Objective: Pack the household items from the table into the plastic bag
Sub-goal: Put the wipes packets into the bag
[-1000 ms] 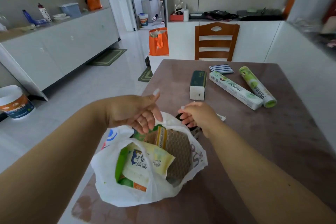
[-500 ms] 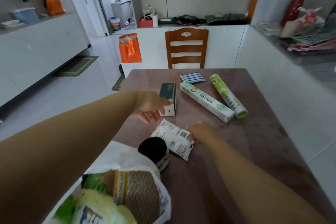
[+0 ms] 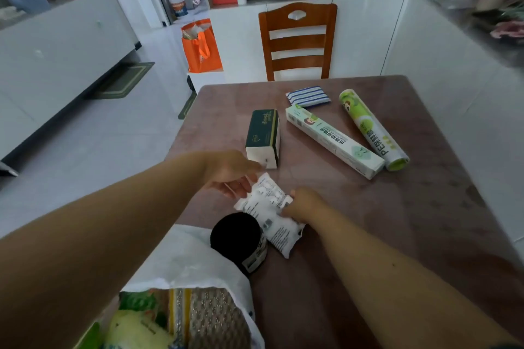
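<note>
Now both hands (image 3: 232,176) (image 3: 304,204) reaching, white packet (image 3: 269,212)

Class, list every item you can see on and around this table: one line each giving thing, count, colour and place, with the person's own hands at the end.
plastic bag: 1, white, near table edge, partly filled
white packet: 1, white with print, between both hands
black roll: 1, black, beside the bag
tissue pack: 1, dark green and white, mid-table
long box: 1, white and green, right of the tissue pack
green roll: 1, green, right of the long box
striped cloth: 1, blue and white, far end
chair: 1, brown, beyond the table
orange bag: 1, orange, floor
left hand: touching packet
right hand: gripping packet
</note>
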Demonstrator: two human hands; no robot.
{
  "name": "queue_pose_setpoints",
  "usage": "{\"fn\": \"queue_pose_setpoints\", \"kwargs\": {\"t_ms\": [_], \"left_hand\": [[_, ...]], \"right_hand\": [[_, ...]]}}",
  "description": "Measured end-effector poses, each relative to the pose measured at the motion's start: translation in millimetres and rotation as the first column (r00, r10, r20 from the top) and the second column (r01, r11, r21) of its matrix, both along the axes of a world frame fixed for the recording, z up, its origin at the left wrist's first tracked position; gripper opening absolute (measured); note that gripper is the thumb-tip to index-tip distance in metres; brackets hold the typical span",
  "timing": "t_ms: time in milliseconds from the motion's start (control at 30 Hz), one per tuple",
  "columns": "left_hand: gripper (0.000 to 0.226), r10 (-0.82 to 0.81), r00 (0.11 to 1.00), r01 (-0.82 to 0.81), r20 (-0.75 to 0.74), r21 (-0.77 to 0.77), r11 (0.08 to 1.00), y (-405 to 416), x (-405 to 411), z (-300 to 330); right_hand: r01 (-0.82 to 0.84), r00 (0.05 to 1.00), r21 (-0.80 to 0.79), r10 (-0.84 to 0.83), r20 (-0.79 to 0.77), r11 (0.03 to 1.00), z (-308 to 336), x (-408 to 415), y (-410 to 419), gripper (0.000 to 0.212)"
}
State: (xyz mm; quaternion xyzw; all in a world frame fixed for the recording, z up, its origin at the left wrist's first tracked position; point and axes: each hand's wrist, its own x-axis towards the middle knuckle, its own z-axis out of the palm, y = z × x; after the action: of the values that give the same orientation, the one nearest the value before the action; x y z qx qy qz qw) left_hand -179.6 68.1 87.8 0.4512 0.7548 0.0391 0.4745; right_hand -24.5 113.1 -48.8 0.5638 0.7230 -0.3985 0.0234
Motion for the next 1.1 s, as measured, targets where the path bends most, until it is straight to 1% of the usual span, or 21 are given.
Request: {"fn": "queue_pose_setpoints", "kwargs": {"t_ms": [67, 167, 200, 233, 300, 367, 433, 467, 533, 567, 600, 633, 667, 700, 767, 800, 833, 867, 967, 1033, 1100], "left_hand": [[0.049, -0.019, 0.998, 0.017, 0.059, 0.044, 0.999, -12, 3, 13], [0.042, -0.114, 0.992, 0.108, 0.054, 0.108, 0.988, -46, 1, 39], [0.040, -0.163, 0.986, 0.158, 0.035, 0.126, 0.979, -59, -1, 47], [0.043, -0.224, 0.974, 0.222, 0.005, 0.121, 0.967, -73, -4, 55], [0.061, -0.339, 0.939, 0.342, -0.063, 0.054, 0.938, -100, -13, 65], [0.083, -0.435, 0.893, 0.428, -0.115, -0.085, 0.900, -123, -21, 70], [0.094, -0.433, 0.890, 0.404, -0.140, -0.195, 0.894, -139, -36, 68], [0.097, -0.408, 0.902, 0.370, -0.142, -0.236, 0.899, -143, -55, 53], [0.095, -0.354, 0.933, 0.322, -0.064, -0.288, 0.902, -150, -101, 12], [0.098, -0.365, 0.931, 0.349, 0.003, -0.301, 0.888, -161, -122, -5], [0.101, -0.358, 0.933, 0.349, 0.022, -0.286, 0.892, -170, -134, -16], [0.102, -0.380, 0.925, 0.367, 0.008, -0.280, 0.887, -184, -128, -8], [0.101, -0.331, 0.942, 0.305, -0.055, -0.270, 0.913, -195, -104, 14], [0.102, -0.292, 0.948, 0.263, -0.126, -0.208, 0.942, -200, -86, 30], [0.100, -0.227, 0.970, 0.220, -0.085, -0.080, 0.972, -207, -74, 48], [0.100, -0.176, 0.984, 0.176, -0.039, -0.019, 0.984, -204, -76, 47], [0.103, -0.127, 0.992, 0.126, 0.019, 0.045, 0.991, -206, -76, 51], [0.107, -0.080, 0.996, 0.076, 0.031, 0.109, 0.991, -206, -78, 51], [0.110, -0.047, 0.991, 0.020, 0.121, 0.213, 0.977, -202, -84, 47], [0.107, -0.022, 0.989, -0.013, 0.144, 0.231, 0.973, -202, -83, 48], [0.102, 0.011, 0.985, -0.055, 0.174, 0.251, 0.966, -200, -82, 47]], "right_hand": [[0.035, 0.995, 0.041, -0.031, -0.094, 0.999, 13, 6, -7, 0.018], [0.083, 0.990, 0.203, -0.058, -0.126, 0.976, 47, 25, -21, 0.008], [0.100, 0.986, 0.230, -0.066, -0.155, 0.968, 62, 34, -28, 0.008], [0.117, 0.978, 0.228, -0.072, -0.198, 0.967, 78, 43, -36, 0.014], [0.149, 0.938, 0.187, -0.079, -0.337, 0.971, 105, 59, -57, 0.021], [0.144, 0.866, 0.102, -0.076, -0.495, 0.984, 132, 69, -83, 0.019], [0.076, 0.799, -0.014, -0.070, -0.597, 0.997, 148, 71, -109, 0.013], [0.030, 0.786, -0.067, -0.065, -0.615, 0.997, 151, 71, -118, 0.009], [-0.059, 0.781, -0.166, -0.058, -0.622, 0.984, 156, 68, -140, 0.009], [-0.099, 0.780, -0.198, -0.047, -0.624, 0.975, 157, 65, -150, 0.013], [-0.136, 0.780, -0.207, -0.024, -0.625, 0.969, 156, 63, -157, 0.016], [-0.172, 0.780, -0.208, 0.004, -0.626, 0.963, 157, 59, -165, 0.016], [-0.212, 0.778, -0.207, 0.037, -0.628, 0.955, 156, 55, -171, 0.015], [-0.251, 0.775, -0.206, 0.068, -0.628, 0.946, 156, 51, -176, 0.015], [-0.323, 0.780, -0.187, 0.149, -0.607, 0.928, 152, 41, -184, 0.019], [-0.348, 0.787, -0.179, 0.183, -0.589, 0.920, 149, 36, -186, 0.020], [-0.365, 0.788, -0.183, 0.198, -0.584, 0.913, 145, 31, -188, 0.016], [-0.383, 0.780, -0.193, 0.204, -0.592, 0.903, 141, 26, -189, 0.012], [-0.430, 0.763, -0.212, 0.228, -0.606, 0.878, 129, 6, -192, 0.012], [-0.433, 0.778, -0.136, 0.293, -0.556, 0.891, 121, -16, -191, 0.010], [-0.372, 0.787, 0.040, 0.338, -0.517, 0.928, 116, -40, -189, 0.005]]}}
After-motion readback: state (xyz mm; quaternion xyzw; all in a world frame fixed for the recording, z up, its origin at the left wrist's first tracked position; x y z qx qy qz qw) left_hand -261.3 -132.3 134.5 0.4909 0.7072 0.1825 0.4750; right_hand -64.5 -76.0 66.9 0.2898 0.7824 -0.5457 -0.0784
